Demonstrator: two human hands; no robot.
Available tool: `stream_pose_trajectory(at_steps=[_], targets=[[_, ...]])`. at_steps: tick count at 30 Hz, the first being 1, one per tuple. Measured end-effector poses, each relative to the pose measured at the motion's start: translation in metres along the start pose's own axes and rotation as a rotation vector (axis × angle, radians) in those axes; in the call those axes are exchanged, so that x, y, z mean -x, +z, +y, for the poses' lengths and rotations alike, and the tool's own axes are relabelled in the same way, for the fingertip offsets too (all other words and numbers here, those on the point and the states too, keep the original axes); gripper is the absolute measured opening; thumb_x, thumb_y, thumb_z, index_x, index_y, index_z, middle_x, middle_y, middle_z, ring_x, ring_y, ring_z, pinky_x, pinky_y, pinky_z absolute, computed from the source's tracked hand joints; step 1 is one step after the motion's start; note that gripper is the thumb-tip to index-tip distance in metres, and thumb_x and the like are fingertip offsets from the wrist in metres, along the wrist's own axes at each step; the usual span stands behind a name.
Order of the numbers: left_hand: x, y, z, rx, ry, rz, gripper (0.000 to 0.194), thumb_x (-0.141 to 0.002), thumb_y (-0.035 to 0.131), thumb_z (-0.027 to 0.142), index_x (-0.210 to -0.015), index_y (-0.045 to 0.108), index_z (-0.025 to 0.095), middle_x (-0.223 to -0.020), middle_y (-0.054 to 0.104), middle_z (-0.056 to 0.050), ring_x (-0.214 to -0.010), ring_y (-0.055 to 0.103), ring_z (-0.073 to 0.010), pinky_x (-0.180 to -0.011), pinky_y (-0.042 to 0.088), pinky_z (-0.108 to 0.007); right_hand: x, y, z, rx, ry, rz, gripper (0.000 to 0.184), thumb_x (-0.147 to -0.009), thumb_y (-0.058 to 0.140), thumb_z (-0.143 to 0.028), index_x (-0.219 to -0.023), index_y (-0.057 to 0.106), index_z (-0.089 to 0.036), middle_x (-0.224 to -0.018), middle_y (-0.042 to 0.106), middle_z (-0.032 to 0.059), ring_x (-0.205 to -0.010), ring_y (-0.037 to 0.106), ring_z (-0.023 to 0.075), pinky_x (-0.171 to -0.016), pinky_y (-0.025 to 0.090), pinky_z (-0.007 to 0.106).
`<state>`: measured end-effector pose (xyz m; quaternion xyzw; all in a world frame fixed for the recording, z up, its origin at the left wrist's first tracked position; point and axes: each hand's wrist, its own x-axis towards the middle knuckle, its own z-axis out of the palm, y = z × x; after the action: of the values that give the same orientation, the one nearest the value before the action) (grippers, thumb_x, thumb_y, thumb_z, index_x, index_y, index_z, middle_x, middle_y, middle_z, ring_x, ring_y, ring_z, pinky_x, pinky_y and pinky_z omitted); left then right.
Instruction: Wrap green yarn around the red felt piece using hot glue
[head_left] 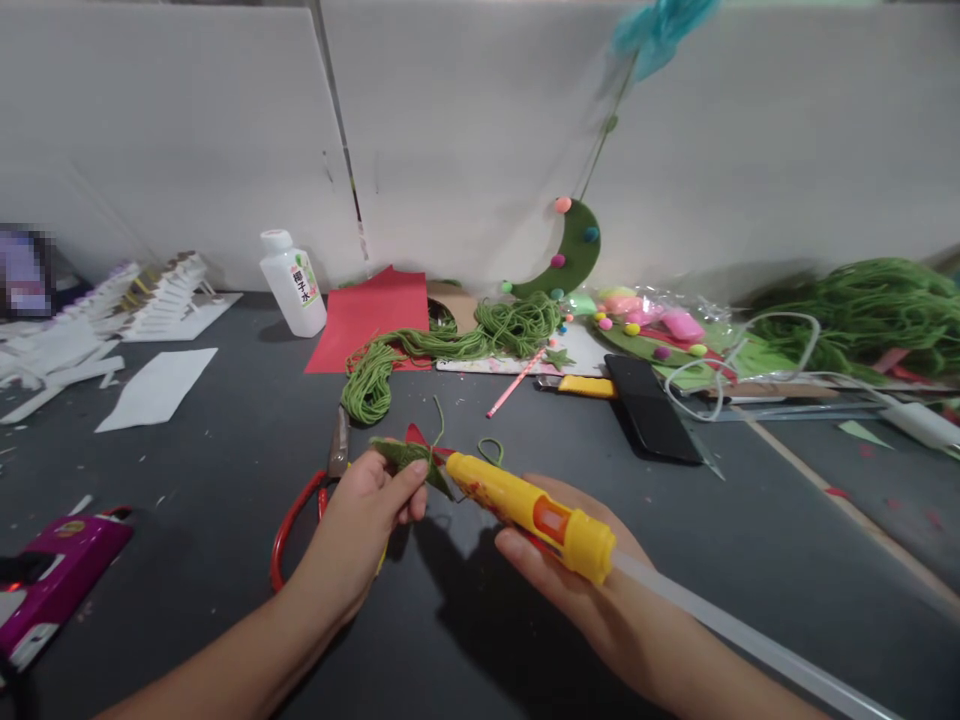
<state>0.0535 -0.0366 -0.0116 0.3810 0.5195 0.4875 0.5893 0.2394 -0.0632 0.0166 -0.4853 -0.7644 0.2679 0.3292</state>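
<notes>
Between the thumb and fingers of my left hand is a small flat green craft piece with pointed edges, with a strand of green yarn rising from it. A red tip shows just behind it. My right hand is wrapped under a yellow hot glue gun, a long whitish glue stick running out of its back end. The gun's nozzle points left and meets the green piece; whether it touches cannot be made out. Red-handled scissors lie beside my left hand, partly covered by it.
Behind my hands are a green yarn bundle, red paper, a white bottle, a yellow cutter and a black phone. A green moon with pompoms leans on the wall. At left lies a purple device.
</notes>
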Motion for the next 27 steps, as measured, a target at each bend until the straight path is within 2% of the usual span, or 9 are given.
stream_pose_trajectory(at_steps=[5,12,16,20,27], targets=[[-0.0003,-0.0015,-0.0049,-0.025,0.018,-0.001,0.029,-0.071,0.071,0.044,-0.068,0.054,0.02,-0.049,0.053,0.006,-0.049,0.04,-0.0106,-0.051,0.032,-0.024,0.0012,0.0022,-0.0002,-0.025,0.056,-0.018,0.015,-0.085,0.055,-0.033,-0.072,0.058,-0.028,-0.065,0.062,0.002,-0.055,0.057,0.0212,-0.052,0.047,0.034],[0.0004,-0.0041,-0.0071,-0.076,0.029,-0.004,0.03,-0.076,0.069,0.043,-0.063,0.054,0.02,-0.049,0.053,0.005,-0.048,0.039,-0.0106,-0.05,0.03,-0.024,0.0018,0.0035,0.0045,-0.027,0.029,0.032,0.017,-0.087,0.055,-0.037,-0.073,0.06,-0.029,-0.063,0.06,0.0005,-0.056,0.056,0.0201,-0.053,0.047,0.033],[0.0009,-0.0032,-0.0063,-0.065,0.019,0.002,0.031,-0.074,0.07,0.044,-0.063,0.052,0.021,-0.049,0.054,0.005,-0.048,0.04,-0.0108,-0.051,0.031,-0.024,0.0009,0.0038,0.006,-0.03,-0.007,0.005,0.018,-0.087,0.053,-0.037,-0.073,0.061,-0.028,-0.063,0.06,-0.0004,-0.054,0.056,0.0189,-0.051,0.046,0.032],[0.0008,-0.0024,-0.006,-0.049,0.009,0.008,0.032,-0.072,0.071,0.045,-0.063,0.051,0.021,-0.049,0.054,0.005,-0.048,0.039,-0.0106,-0.051,0.031,-0.024,0.0018,0.0055,0.0019,-0.03,0.01,0.071,0.019,-0.087,0.052,-0.037,-0.073,0.062,-0.028,-0.064,0.062,-0.0007,-0.054,0.057,0.0187,-0.052,0.048,0.032],[0.0011,-0.0019,-0.0059,-0.035,0.002,0.008,0.034,-0.07,0.073,0.045,-0.063,0.05,0.021,-0.049,0.052,0.006,-0.048,0.039,-0.0104,-0.05,0.031,-0.024,0.0004,0.0027,-0.0027,0.007,-0.004,0.052,0.018,-0.087,0.054,-0.033,-0.072,0.063,-0.027,-0.065,0.065,0.0006,-0.055,0.059,0.0192,-0.055,0.051,0.031]])
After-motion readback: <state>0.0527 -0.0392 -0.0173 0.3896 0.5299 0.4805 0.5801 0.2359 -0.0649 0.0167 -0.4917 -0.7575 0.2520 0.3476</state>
